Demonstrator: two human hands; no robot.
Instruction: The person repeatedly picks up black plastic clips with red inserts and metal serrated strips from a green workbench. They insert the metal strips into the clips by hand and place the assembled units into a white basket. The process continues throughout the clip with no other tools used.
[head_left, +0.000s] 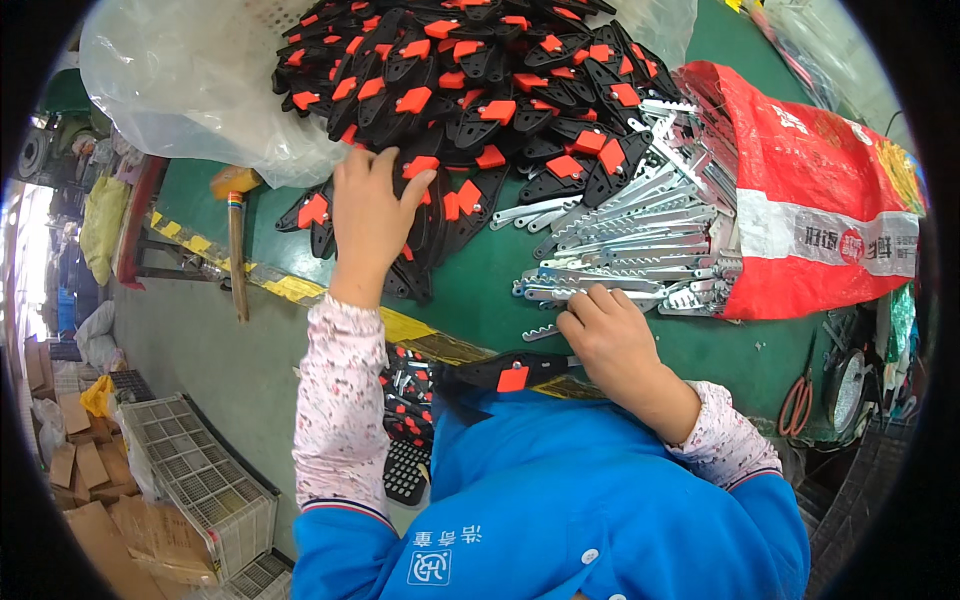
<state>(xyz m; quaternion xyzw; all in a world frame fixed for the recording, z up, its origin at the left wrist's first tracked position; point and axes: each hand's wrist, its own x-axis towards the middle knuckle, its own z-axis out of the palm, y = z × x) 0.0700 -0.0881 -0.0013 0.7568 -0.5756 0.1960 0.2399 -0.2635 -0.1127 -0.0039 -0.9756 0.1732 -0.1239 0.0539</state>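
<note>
Our left hand (pixel 372 210) is spread at the near side of a pile of black parts (pixel 487 75), its thumb standing wide of the bent fingers, with a red tab (pixel 420 166) just beside the thumb. Our right hand (pixel 618 345) is curled, knuckles up, at the near end of the metal strips (pixel 610 250); its fingertips are partly hidden, so we cannot tell whether they pinch a strip. We see the black parts heaped at the far middle of the green counter (pixel 470 300), most showing a red tab, and the strips lying in a loose stack to their right, running into the mouth of a red and white sack (pixel 810 150). One single part (pixel 485 372) lies at the near edge, in front of us, just left of our right hand. We have a clear plastic bag (pixel 200 100) beside the pile on the left, and nearer, a mallet (pixel 237 240) whose handle reaches past the yellow-and-black tape (pixel 292 288). Scissors (pixel 796 405) with red handles lie at our right. Down on our left, a crate (pixel 200 480) stands beside cardboard (pixel 150 535).
</note>
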